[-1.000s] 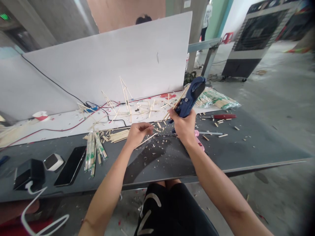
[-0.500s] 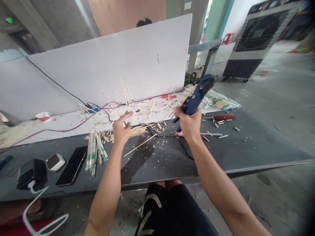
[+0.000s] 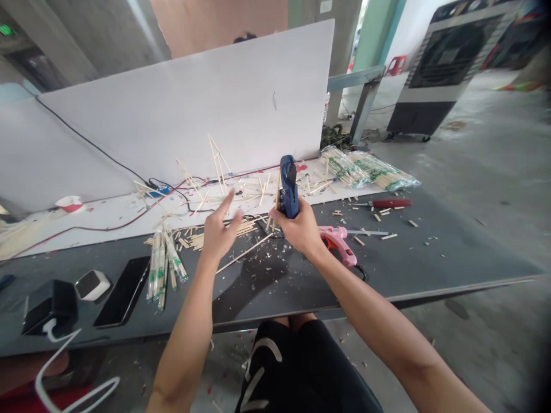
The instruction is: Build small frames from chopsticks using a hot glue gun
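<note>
Right hand (image 3: 301, 225) closed round the blue cutter (image 3: 288, 186), which stands nearly upright above the middle of the table (image 3: 456, 252). Pale sticks show along the cutter's left side, by the thumb; cannot tell whether they are pinched or only pass behind. Left hand (image 3: 220, 232) spread, forefinger and thumb apart, nothing visible between them; it hangs over the near side of the white strip (image 3: 103, 215), in front of the tallest frame (image 3: 216, 163). Done, judging by how things lie: several stick frames stand or lean on the strip, the tallest coming to a point, and offcuts (image 3: 390, 236) litter the table, so a good deal of cutting and some joining seem behind. Whether any frame is complete, cannot tell; some look like bare corners of two or three sticks. Left over: a heap of loose sticks (image 3: 245, 228) just beyond the left hand, one long stick (image 3: 244, 254) lying alone on the near side of it, slim packs (image 3: 158, 267) off to the left and fuller bags (image 3: 383, 171) at the far right. Stock looks plentiful; I'd judge the work partway along. Pink glue gun (image 3: 342, 246) lies on the table beside the right wrist, unheld; red-handled tool (image 3: 391, 203) beyond it, also out of hand.
</note>
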### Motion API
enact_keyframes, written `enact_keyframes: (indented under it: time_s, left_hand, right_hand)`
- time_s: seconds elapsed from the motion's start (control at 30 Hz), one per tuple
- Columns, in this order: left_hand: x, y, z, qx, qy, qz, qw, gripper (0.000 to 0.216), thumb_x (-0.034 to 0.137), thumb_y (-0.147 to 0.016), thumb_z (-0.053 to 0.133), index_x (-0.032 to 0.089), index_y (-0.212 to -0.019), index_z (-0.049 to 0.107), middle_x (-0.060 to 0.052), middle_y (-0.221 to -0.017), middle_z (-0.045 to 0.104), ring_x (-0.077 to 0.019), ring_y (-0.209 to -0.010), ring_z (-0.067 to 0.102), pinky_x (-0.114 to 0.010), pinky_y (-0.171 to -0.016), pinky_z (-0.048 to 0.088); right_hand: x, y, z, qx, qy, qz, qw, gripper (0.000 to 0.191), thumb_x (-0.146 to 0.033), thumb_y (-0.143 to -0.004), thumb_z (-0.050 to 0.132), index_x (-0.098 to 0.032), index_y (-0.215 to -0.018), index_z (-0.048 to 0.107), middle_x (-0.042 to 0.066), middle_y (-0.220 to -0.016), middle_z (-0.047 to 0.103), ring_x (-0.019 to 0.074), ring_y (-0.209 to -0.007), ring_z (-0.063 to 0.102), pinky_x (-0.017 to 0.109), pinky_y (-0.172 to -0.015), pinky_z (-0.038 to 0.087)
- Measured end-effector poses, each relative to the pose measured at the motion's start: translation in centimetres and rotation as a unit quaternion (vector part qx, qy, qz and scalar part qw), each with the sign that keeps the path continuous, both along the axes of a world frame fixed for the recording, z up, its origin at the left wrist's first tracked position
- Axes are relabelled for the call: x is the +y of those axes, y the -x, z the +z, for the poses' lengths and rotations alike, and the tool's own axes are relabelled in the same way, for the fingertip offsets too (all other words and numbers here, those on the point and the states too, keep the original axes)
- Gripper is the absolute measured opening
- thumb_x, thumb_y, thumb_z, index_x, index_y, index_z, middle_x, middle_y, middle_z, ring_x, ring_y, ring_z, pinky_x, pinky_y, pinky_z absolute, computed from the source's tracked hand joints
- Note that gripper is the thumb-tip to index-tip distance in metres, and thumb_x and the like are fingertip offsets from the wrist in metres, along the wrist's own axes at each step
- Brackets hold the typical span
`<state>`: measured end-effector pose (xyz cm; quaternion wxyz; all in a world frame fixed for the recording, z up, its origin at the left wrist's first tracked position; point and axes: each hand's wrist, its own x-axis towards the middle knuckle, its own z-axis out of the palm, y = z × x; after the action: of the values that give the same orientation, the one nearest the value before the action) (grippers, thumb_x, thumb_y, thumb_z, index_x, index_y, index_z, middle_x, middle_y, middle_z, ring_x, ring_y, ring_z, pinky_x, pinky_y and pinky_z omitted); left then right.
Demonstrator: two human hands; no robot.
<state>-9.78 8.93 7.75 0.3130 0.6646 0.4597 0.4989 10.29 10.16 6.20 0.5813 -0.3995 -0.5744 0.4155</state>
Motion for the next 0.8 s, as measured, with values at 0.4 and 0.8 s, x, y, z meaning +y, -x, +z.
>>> enact_keyframes:
  time_s: [0.4, 0.8]
  left_hand:
    - [0.4, -0.1, 3.1, 0.152, -0.050, 0.027, 0.987, 0.035, 0.051, -0.087, 0.069, 0.023, -0.106, 0.079, -0.009, -0.124, 0.073, -0.0317, -0.129, 0.059, -0.053, -0.115, 0.040]
    - [0.5, -1.0, 5.0, 0.222, -0.001, 0.067, 0.973, 0.036, 0.052, -0.090, 0.064, 0.022, -0.101, 0.080, -0.008, -0.110, 0.078, -0.0287, -0.111, 0.070, -0.043, -0.099, 0.053]
  right_hand:
    - [0.0, -0.2, 0.1, 0.012, 0.018, 0.001, 1.000, 0.022, -0.031, -0.074, 0.071, -0.021, -0.089, 0.058, 0.000, -0.079, 0.058, 0.0155, -0.071, 0.053, 0.034, -0.071, 0.048]
    - [0.0, -0.3, 0.1, 0.044, 0.033, 0.022, 0.998, 0.023, -0.031, -0.074, 0.071, -0.020, -0.090, 0.057, -0.002, -0.076, 0.056, 0.0131, -0.067, 0.050, 0.032, -0.067, 0.047]
